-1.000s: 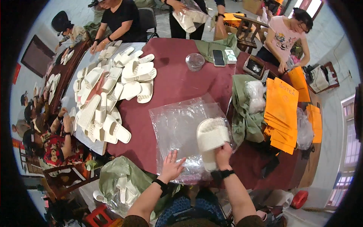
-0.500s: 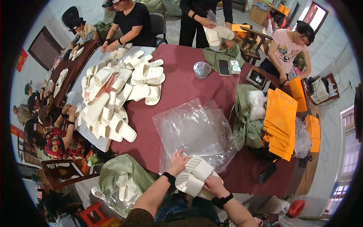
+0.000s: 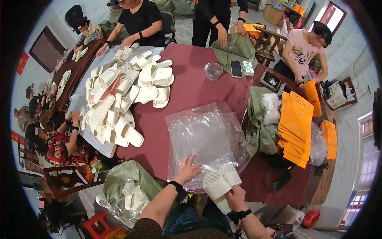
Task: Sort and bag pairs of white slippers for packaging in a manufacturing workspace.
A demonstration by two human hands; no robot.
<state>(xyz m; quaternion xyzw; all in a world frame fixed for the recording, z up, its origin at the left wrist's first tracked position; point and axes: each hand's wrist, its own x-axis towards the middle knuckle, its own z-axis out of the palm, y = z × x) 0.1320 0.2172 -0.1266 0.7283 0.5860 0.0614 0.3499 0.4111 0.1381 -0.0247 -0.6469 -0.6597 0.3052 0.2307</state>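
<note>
My right hand (image 3: 237,198) is closed around a pair of cream-white slippers (image 3: 216,185) at the near edge of the table. The two slippers lie side by side, their textured footbeds facing up. Flat on the dark red cloth (image 3: 191,83) lies a stack of clear plastic bags (image 3: 203,137). My left hand (image 3: 188,171) rests at the near end of these bags, fingers spread, holding nothing. It is apart from the slippers, a little to their left.
A big heap of white slippers (image 3: 106,81) covers the table's left side. Orange bags (image 3: 296,123) are stacked at right, beside green sacking (image 3: 258,131). Farther back are a round clear tub (image 3: 213,71) and a phone (image 3: 236,69). Several people work around the tables.
My left hand has let go of the slippers and opened over the bags. My right hand has carried the pair slightly right. Across the table, a person's hands no longer hold wrapped slippers.
</note>
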